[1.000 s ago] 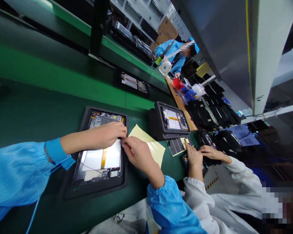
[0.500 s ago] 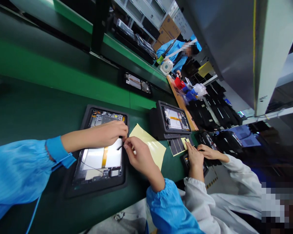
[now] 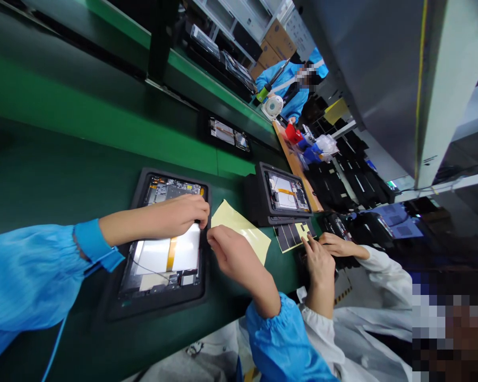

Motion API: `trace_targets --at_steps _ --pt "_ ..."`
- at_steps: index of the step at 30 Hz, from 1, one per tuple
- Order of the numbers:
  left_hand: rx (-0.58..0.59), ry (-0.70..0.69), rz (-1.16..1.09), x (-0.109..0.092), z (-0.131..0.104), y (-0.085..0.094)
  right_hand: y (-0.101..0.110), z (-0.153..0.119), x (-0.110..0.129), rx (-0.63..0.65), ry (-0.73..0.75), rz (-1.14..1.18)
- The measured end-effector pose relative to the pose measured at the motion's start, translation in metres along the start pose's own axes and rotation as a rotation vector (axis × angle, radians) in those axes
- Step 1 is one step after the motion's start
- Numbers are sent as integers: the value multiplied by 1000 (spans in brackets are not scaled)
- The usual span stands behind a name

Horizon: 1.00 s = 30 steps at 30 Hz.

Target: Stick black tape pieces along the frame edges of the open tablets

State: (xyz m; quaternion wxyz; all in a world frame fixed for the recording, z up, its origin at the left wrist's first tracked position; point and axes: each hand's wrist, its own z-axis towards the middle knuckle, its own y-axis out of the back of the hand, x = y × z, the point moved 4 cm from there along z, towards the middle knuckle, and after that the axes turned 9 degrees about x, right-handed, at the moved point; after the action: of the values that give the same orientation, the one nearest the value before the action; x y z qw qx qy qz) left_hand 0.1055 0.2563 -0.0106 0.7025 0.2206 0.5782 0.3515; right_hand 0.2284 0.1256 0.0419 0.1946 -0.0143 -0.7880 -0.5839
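An opened tablet lies in a black foam frame on the green bench, its white battery, orange ribbon and circuit board exposed. My left hand reaches across it from the left, fingers closed at the tablet's right edge. A small dark bit shows at those fingertips, too small to name. Just right of the frame, my right hand is closed in a pinch; whatever it holds is hidden. A sheet of yellow backing paper lies behind and beside my right hand.
Stacked black foam frames holding another opened tablet stand to the right. A sheet of black stickers lies before them, near a co-worker's hands. A further opened tablet sits at the back. Another person in blue works beyond.
My right hand has drawn slightly away to the right from my left hand, which stays over the tablet's edge. The co-worker's hand has moved to the sticker sheet.
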Motion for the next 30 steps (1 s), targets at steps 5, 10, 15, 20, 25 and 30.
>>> trace_targets --at_steps 5,10,15,20,25,30 --pt "6 2 2 0 0 0 -12 8 1 -21 -65 -110" --pt "9 27 15 -2 0 1 -18 12 1 -72 -86 -163" --pt "0 14 28 -4 -1 2 -22 14 0 -110 -93 -195" --pt "-15 6 30 -2 -1 1 -23 15 -1 -142 -96 -195" --pt "-27 -9 42 -2 -1 1 -20 15 -2 -200 -135 -135" --pt "-26 2 39 -2 -1 2 -25 17 -4 -280 -198 -43"
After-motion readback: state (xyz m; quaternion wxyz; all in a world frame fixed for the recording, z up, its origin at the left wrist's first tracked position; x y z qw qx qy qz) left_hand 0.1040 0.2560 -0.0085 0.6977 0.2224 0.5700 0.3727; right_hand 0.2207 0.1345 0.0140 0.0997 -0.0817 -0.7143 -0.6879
